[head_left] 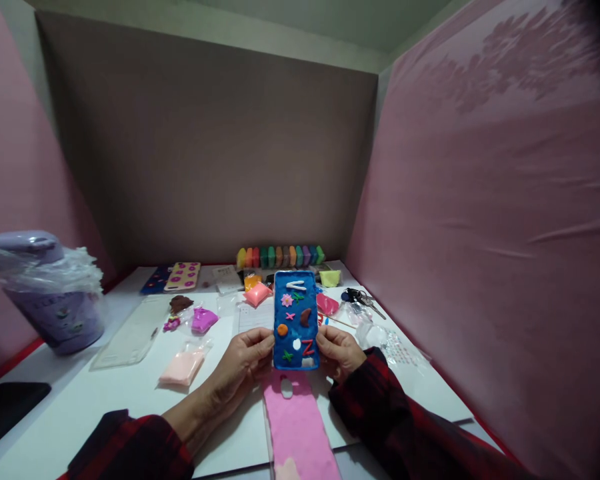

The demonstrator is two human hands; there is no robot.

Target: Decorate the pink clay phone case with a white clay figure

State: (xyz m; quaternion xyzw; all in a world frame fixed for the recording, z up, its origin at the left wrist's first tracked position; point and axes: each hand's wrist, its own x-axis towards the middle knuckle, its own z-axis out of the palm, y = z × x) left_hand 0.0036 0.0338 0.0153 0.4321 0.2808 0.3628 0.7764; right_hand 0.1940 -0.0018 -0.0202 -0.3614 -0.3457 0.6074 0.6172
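Between my two hands a blue phone case (293, 327) is held upright, facing me. Small clay shapes decorate it: a pink flower, green and pink crosses, an orange disc, a brown piece, and white and red strips. My left hand (250, 350) pinches its left edge near the bottom. Its right edge is pinched by my right hand (343, 352). Just below, a phone case covered in pink clay (300, 420) lies on the white table, with an oval camera hole near its far end and a paler patch at its near end.
Bags of peach clay (183, 365), purple clay (204, 321) and coral clay (257, 294) lie around, beside a clear sheet (130, 333). Farther back are decorated cases (183, 276) and a row of coloured clay (280, 257). Keys (363, 300) lie right; a purple bucket (55, 313) stands left.
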